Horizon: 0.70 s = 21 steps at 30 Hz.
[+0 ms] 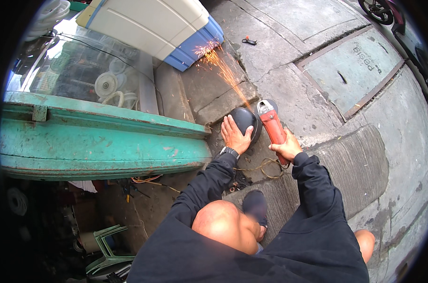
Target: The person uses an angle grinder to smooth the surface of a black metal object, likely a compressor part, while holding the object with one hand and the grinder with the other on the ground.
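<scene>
The left hand [236,137] spreads over a black dome [243,118], likely stiff, slick; beside it, the right hand [289,147] grips a red grinder [273,127], probably heavy, best held rearward.

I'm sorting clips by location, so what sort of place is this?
Probably a pavement outside a small shop or workshop: a green-edged glass case stands beside it, a red grinder throws sparks, and a motorbike wheel shows at the upper right.
</scene>
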Tool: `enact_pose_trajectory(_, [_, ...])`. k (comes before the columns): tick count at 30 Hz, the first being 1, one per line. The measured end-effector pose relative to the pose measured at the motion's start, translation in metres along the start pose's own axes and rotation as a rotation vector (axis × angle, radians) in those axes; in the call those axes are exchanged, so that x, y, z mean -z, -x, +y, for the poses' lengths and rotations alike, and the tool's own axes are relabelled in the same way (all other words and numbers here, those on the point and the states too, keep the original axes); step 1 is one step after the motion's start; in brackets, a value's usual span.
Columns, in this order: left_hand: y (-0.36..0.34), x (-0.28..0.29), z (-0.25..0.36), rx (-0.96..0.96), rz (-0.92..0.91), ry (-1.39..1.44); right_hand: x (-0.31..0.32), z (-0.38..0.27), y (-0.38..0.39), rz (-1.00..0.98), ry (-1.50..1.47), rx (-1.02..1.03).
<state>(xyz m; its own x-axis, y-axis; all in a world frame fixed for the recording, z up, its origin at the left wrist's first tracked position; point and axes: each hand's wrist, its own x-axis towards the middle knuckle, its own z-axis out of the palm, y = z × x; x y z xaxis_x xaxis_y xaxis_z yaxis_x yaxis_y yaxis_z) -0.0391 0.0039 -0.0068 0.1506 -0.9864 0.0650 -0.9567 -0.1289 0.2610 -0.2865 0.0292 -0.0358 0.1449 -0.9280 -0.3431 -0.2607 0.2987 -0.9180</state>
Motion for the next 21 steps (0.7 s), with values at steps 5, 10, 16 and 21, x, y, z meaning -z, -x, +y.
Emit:
enact_pose_trajectory(5, [0.0, -0.001, -0.004, 0.018, -0.007, 0.01, -0.006, 0.008, 0.004, 0.02, 0.034, -0.004])
enact_pose_trajectory(10, [0.0, 0.0, -0.003, 0.034, -0.029, 0.012, -0.01, 0.016, 0.008, 0.046, 0.035, -0.008])
enact_pose_trajectory(16, [0.0, -0.001, -0.003, 0.013, -0.015, -0.004, -0.013, 0.012, 0.004, 0.042, 0.022, -0.025])
enact_pose_trajectory(21, [0.0, -0.003, -0.005, 0.023, -0.01, 0.014, -0.011, 0.001, 0.009, 0.004, -0.007, -0.068])
